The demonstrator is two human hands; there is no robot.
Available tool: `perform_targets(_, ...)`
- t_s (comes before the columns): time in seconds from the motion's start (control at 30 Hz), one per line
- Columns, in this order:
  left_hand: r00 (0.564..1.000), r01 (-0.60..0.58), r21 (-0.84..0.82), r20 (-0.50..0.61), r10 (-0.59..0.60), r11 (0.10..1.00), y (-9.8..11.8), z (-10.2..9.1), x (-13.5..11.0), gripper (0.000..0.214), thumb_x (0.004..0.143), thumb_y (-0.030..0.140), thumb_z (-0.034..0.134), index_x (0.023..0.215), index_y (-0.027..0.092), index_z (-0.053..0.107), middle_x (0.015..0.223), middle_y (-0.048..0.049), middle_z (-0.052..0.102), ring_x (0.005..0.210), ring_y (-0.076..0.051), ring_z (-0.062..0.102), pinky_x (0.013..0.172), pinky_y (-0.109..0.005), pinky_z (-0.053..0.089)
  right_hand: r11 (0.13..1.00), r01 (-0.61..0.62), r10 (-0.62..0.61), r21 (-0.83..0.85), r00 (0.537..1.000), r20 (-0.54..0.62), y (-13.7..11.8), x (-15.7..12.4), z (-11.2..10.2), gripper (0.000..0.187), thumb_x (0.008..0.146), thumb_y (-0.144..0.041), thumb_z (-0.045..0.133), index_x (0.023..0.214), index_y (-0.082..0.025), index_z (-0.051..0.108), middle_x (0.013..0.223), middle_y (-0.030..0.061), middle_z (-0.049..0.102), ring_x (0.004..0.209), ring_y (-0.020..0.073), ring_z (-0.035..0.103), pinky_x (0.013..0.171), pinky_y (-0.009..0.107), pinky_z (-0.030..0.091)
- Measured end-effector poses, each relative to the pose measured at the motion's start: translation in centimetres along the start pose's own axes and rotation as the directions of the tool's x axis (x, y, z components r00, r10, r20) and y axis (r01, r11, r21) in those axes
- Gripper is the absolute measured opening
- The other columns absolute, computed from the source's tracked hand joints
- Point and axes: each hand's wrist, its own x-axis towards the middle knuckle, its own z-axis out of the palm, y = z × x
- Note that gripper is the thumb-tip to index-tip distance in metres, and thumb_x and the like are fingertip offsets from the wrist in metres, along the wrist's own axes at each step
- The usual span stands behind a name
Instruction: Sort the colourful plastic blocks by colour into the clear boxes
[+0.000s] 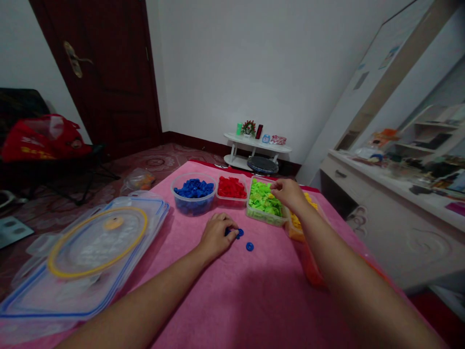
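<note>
My left hand [217,235] rests on the pink tablecloth [236,300] with its fingers curled round small blue pieces [237,234]. One more blue round piece [249,246] lies loose just to its right. My right hand [288,193] hovers over the clear tub of green pieces [264,199], fingers pinched together; what they hold is too small to make out. A round tub of blue pieces [193,192] and a tub of red pieces [231,187] stand behind my left hand. A tub of yellow-orange pieces [297,224] sits under my right forearm.
Stacked clear container lids [87,252], one round with a yellow rim, lie on the table's left. A white low shelf [256,148] stands by the far wall, a white dresser [392,213] on the right, a dark door [105,72] and a red bag [39,138] on the left.
</note>
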Motion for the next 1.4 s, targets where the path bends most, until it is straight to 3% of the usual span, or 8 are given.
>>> perform_targets(0.13,1.0,0.02,-0.019,-0.007,-0.02,1.0,0.0,-0.1,-0.1,0.013,0.077,0.027,0.062,0.083,0.022,0.073,0.091,-0.0041,0.063,0.091,-0.02,0.052,0.082,-0.033,0.038,0.995,-0.049,0.053,-0.092,0.998,0.034,1.7,2.8,2.4,0.036,0.07,-0.012,0.061,0.104,-0.018,0.069,0.102,0.0082,0.07,0.093,0.0191,0.063,0.076,0.025,0.045)
perform_targets(0.37,0.999,0.04,-0.032,-0.021,-0.041,0.999,0.1,-0.2,-0.2,0.01,0.074,0.024,0.064,0.081,0.023,0.072,0.091,-0.003,0.063,0.091,-0.02,0.052,0.082,-0.033,0.039,0.977,-0.09,0.099,-0.193,0.995,0.034,2.7,3.0,4.9,0.022,0.074,-0.023,0.06,0.093,-0.021,0.072,0.099,0.0083,0.071,0.091,0.0216,0.064,0.071,0.027,0.047)
perform_targets(0.8,0.999,0.016,-0.04,-0.036,-0.018,0.999,-0.3,0.1,-0.1,0.014,0.079,0.03,0.06,0.081,0.022,0.072,0.088,-0.0036,0.063,0.091,-0.02,0.053,0.082,-0.033,0.04,0.948,-0.163,0.142,-0.272,0.985,-0.095,7.2,1.6,-4.3,0.032,0.076,-0.032,0.061,0.102,-0.016,0.07,0.103,0.0128,0.07,0.093,0.0268,0.064,0.07,0.031,0.047)
perform_targets(0.97,0.988,0.071,-0.243,-0.119,-0.102,0.967,-0.1,-0.4,0.1,0.036,0.093,0.037,0.037,0.094,0.018,0.068,0.094,-0.0071,0.065,0.093,-0.02,0.057,0.086,-0.035,0.043,0.993,0.107,-0.105,0.045,0.994,-0.034,2.2,-2.5,-2.1,0.025,0.08,-0.032,0.056,0.095,-0.017,0.07,0.091,0.0067,0.071,0.078,0.0174,0.064,0.067,0.025,0.045)
perform_targets(1.1,0.965,0.115,-0.454,-0.158,-0.207,0.883,-0.2,-0.7,0.0,0.043,0.094,0.043,0.031,0.102,0.017,0.064,0.1,-0.0089,0.066,0.095,-0.02,0.059,0.086,-0.035,0.046,0.96,0.205,-0.258,0.189,0.909,0.327,-3.3,-9.0,2.0,0.024,0.073,-0.037,0.065,0.089,-0.019,0.068,0.075,0.0028,0.068,0.065,0.0159,0.059,0.057,0.024,0.039)
perform_targets(1.23,0.953,0.14,-0.563,-0.147,-0.266,0.815,-0.4,-0.6,0.0,0.043,0.094,0.045,0.031,0.102,0.016,0.061,0.099,-0.0086,0.066,0.094,-0.019,0.061,0.087,-0.035,0.047,0.96,0.205,-0.259,0.189,0.907,0.333,-5.6,-12.7,4.5,0.027,0.065,-0.025,0.071,0.09,-0.017,0.063,0.09,0.006,0.066,0.078,0.0176,0.058,0.065,0.025,0.039)
perform_targets(1.33,0.952,0.141,-0.593,-0.139,-0.273,0.792,-0.3,-0.6,0.1,0.042,0.093,0.045,0.033,0.098,0.015,0.062,0.097,-0.0085,0.066,0.093,-0.018,0.061,0.088,-0.034,0.047,0.944,0.233,-0.286,0.235,0.932,0.224,-6.3,-12.1,4.7,0.009,0.073,-0.015,0.059,0.081,-0.018,0.061,0.084,0.0047,0.065,0.079,0.017,0.058,0.068,0.025,0.039)
perform_targets(1.4,0.95,0.145,-0.611,-0.135,-0.282,0.779,-0.3,-0.7,0.1,0.041,0.093,0.045,0.034,0.098,0.015,0.062,0.097,-0.0087,0.066,0.093,-0.018,0.061,0.089,-0.034,0.047,0.929,0.28,-0.317,0.243,0.94,0.129,-6.7,-11.2,4.8,0.017,0.074,-0.013,0.055,0.088,-0.019,0.062,0.09,0.0056,0.066,0.085,0.0181,0.058,0.073,0.027,0.04)
